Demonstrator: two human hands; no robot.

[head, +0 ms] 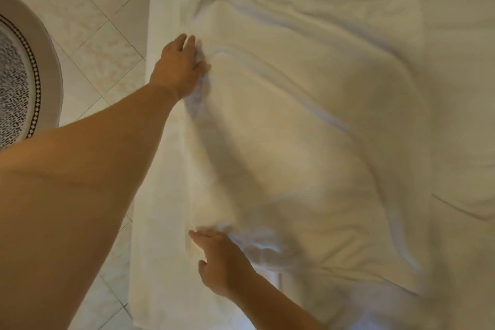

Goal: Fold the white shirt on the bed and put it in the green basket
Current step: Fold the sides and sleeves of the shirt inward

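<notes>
The white shirt (294,142) lies spread and rumpled on the bed (460,88), close to the edge that borders the tiled floor (107,43). The left hand (178,67) seems to pinch a fold at the shirt's far edge, though blur hides the fingertips. The right hand (222,262) grips bunched cloth at the near edge.

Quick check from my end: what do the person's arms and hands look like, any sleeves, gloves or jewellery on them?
Both arms are bare along everything the head view shows: no sleeves in view. The left hand and right hand are ungloved, with no rings, watch or bracelets visible. The picture is soft and blurred, so small marks cannot be ruled out.
</notes>
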